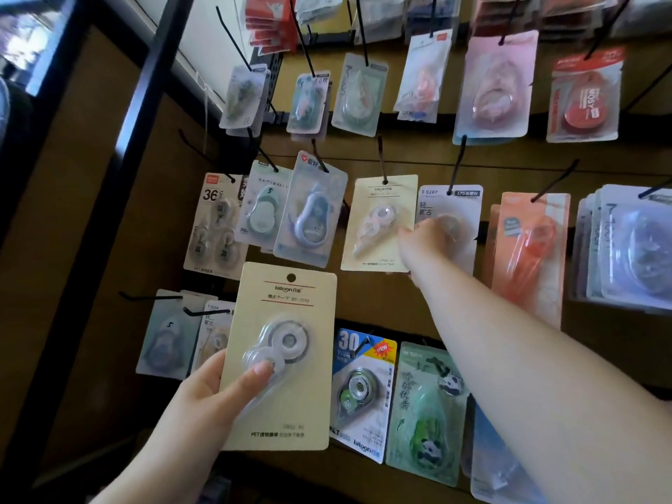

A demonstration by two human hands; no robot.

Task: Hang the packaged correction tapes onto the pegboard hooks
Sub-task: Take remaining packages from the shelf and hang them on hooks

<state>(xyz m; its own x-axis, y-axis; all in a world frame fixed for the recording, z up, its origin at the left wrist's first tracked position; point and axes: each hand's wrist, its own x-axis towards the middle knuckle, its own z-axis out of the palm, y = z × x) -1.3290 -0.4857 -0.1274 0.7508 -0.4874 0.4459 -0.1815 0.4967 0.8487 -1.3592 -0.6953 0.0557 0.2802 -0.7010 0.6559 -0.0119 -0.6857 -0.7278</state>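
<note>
My left hand (214, 391) grips a cream bitoon correction tape pack (282, 354) by its lower left side, thumb across the clear blister, held upright in front of the pegboard. A matching cream pack (378, 223) hangs on a black hook (381, 158) in the middle row. My right hand (425, 238) reaches up to that row. It touches the right edge of the hanging cream pack and the white T-9267 pack (451, 209) beside it. The right hand is blurred, so its finger position is unclear.
Many other packaged correction tapes hang on black hooks in rows: pink and red packs (494, 89) above, orange (527, 249) at right, panda-printed green (429, 409) and blue "30" (363, 391) below. A black shelf post (120, 140) stands at left.
</note>
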